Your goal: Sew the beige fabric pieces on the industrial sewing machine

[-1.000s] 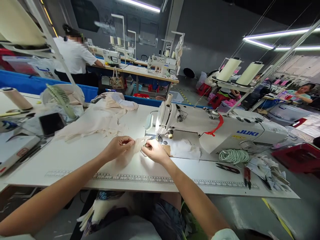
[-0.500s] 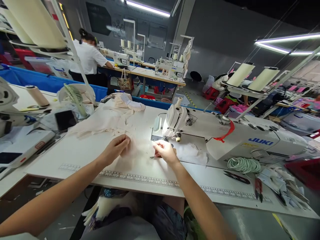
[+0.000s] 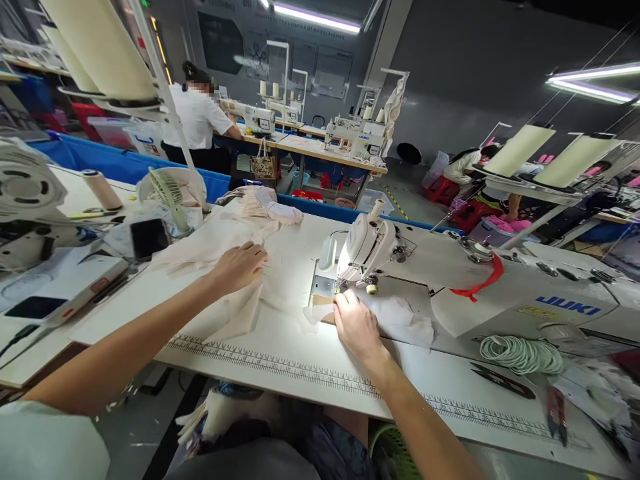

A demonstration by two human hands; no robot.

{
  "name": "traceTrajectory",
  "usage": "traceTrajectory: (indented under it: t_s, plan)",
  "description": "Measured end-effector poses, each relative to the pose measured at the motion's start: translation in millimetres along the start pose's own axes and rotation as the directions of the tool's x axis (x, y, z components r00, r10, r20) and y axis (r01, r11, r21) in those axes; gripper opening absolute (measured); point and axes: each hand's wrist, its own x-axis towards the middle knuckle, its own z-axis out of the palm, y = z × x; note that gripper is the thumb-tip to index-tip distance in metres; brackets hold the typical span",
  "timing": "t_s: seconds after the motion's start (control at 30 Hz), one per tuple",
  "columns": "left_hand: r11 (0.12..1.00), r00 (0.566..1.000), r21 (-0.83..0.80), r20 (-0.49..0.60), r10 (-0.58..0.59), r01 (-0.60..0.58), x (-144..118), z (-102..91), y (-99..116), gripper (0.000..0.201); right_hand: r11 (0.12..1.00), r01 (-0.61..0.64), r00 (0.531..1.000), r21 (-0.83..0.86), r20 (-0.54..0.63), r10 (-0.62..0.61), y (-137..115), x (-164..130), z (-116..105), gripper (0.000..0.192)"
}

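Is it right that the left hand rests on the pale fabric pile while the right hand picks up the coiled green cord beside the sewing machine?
Not quite. In the head view the right hand presses pale fabric at the sewing machine needle; the coiled green cord lies untouched farther right. The left hand does rest on the fabric.

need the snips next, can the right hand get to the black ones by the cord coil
Probably yes: the right hand lies flat by the needle, holding nothing, and bare table separates it from the black snips.

The thin cream fabric piece (image 3: pixel 260 303) I handle lies flat and rumpled mid-tabletop, one end reaching under the sewing machine's needle (image 3: pixel 342 287).
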Motion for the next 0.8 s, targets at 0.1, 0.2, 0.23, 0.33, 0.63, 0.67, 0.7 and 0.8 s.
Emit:
traceTrajectory:
  t_s: [0.1,0.2,0.23,0.33,0.63,0.67,0.7,0.8]
  plan:
    - [0.997,0.998,0.048,0.036,0.061,-0.063,21,7.0,0,0.026,1.000,-0.028,0.999,0.011,0.022,0.027,7,-7,-10,0.023]
    - [0.999,0.999,0.021,0.032,0.027,-0.028,33,20.7,-1,0.026,0.996,-0.035,0.999,0.077,0.022,0.033,14,-13,-16,0.022]
    - [1.000,1.000,-0.025,0.002,0.011,-0.011,35,24.1,-2,0.027,0.994,-0.031,1.000,0.105,0.005,0.030,16,-15,-17,0.024]
    - [0.959,0.987,-0.273,-0.120,-0.107,0.071,35,21.1,-12,0.026,0.978,0.002,0.996,0.211,-0.088,0.017,22,-20,-14,0.028]
    - [0.824,0.941,-0.562,-0.238,-0.240,0.068,-18,-45.0,4,0.030,0.914,0.157,0.987,0.374,-0.083,-0.136,16,-20,-29,0.037]
    - [0.809,0.982,-0.587,-0.121,-0.142,0.045,-25,-40.2,18,0.031,0.913,0.160,0.987,0.375,-0.048,-0.153,15,-20,-31,0.039]
    - [0.789,0.999,-0.614,-0.005,-0.045,0.033,-29,-32.2,32,0.032,0.916,0.159,0.986,0.369,-0.009,-0.167,15,-20,-32,0.041]
    - [0.790,0.980,-0.612,0.136,0.149,-0.035,-28,0.3,59,0.034,0.934,0.176,0.975,0.312,0.074,-0.208,14,-22,-33,0.044]
